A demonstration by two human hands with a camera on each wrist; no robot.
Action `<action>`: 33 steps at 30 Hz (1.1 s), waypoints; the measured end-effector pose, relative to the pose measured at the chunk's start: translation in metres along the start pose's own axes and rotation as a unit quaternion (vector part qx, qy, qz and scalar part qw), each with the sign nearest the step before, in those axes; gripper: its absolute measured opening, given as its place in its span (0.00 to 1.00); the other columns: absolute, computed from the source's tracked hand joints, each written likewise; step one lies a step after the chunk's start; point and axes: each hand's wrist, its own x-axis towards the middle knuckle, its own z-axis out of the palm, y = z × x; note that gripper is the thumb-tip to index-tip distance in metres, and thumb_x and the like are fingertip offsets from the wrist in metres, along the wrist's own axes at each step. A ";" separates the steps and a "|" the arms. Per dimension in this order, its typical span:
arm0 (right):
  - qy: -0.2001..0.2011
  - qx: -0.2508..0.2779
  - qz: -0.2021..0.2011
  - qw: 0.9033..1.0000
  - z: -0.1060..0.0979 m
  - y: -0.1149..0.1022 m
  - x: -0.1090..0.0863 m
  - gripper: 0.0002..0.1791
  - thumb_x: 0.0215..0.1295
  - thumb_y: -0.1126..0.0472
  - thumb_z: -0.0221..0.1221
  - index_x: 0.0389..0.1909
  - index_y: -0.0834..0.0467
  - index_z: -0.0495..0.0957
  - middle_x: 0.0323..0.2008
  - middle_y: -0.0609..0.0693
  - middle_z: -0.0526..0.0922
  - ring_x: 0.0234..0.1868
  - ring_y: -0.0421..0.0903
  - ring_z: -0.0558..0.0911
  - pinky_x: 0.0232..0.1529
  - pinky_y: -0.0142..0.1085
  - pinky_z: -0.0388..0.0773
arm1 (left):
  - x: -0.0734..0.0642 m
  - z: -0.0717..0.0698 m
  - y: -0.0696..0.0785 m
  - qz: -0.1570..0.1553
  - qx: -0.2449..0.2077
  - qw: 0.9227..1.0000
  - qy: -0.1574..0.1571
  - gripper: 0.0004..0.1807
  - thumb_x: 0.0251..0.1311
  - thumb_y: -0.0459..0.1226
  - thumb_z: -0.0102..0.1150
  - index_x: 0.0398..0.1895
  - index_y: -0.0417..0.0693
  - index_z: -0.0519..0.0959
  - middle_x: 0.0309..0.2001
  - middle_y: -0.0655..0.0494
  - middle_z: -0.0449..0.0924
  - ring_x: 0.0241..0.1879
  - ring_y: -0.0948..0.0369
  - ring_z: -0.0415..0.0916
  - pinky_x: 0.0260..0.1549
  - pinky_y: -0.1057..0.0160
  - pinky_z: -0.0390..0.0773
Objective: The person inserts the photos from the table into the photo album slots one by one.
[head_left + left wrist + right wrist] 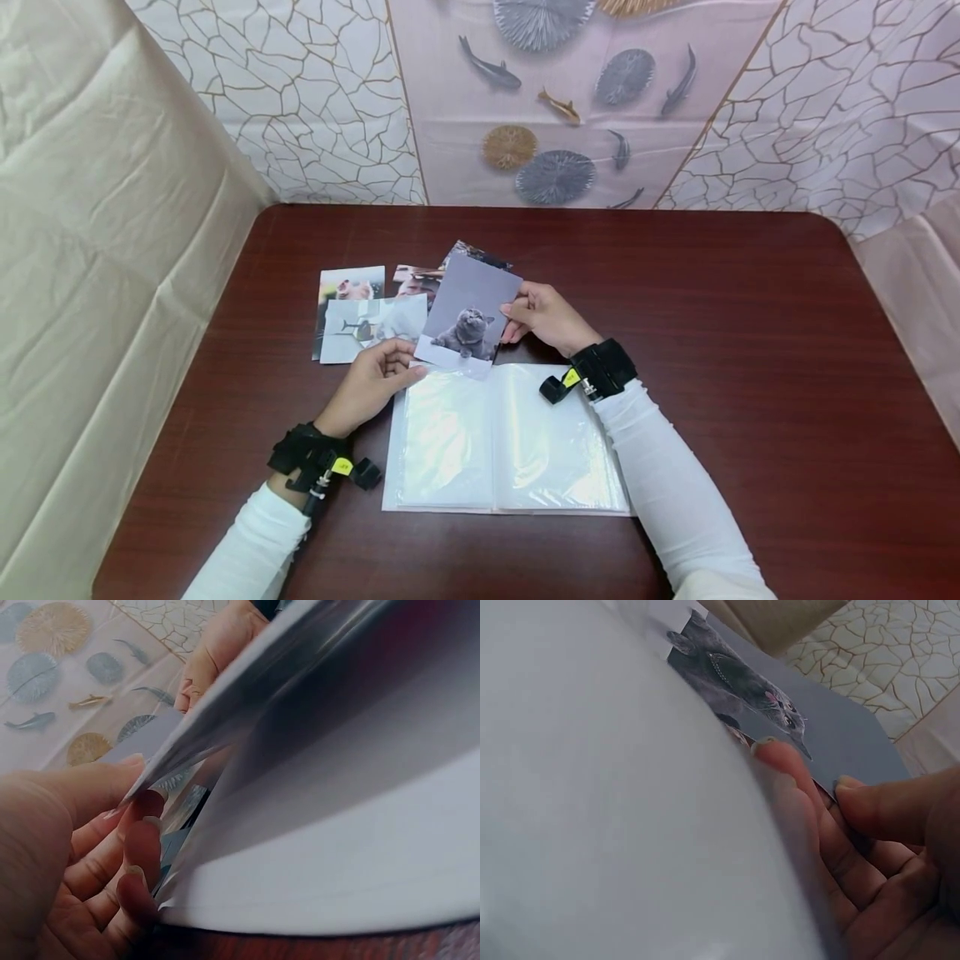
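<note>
The cat photo (472, 287) was held tilted at the top edge of the open album (442, 454), its right side pinched between the thumb and fingers of the right hand (551, 317). The page's upper edge was pinched by the left hand (375, 379), beside which loose photos (341, 346) were spread.

No word, brand or number can be read with certainty. A small yellow label (342, 466) is carried on the black wrist mount (300, 454) of the left arm, and some dark marks are seen on it, but they are too small to be read. A second yellow label (572, 377) is fixed at the black wrist band (604, 367) of the right arm, and its marks are equally too small.
</note>
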 end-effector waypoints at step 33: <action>-0.009 -0.044 0.000 0.999 0.001 -0.004 -0.003 0.07 0.76 0.67 0.55 0.36 0.65 0.68 0.30 0.55 0.88 0.26 0.44 0.87 0.32 0.34 0.84 | 0.000 0.001 0.002 0.000 -0.012 1.000 0.009 0.20 0.68 0.40 0.64 0.60 0.44 0.77 0.36 0.49 0.81 0.32 0.61 0.75 0.34 0.70 0.74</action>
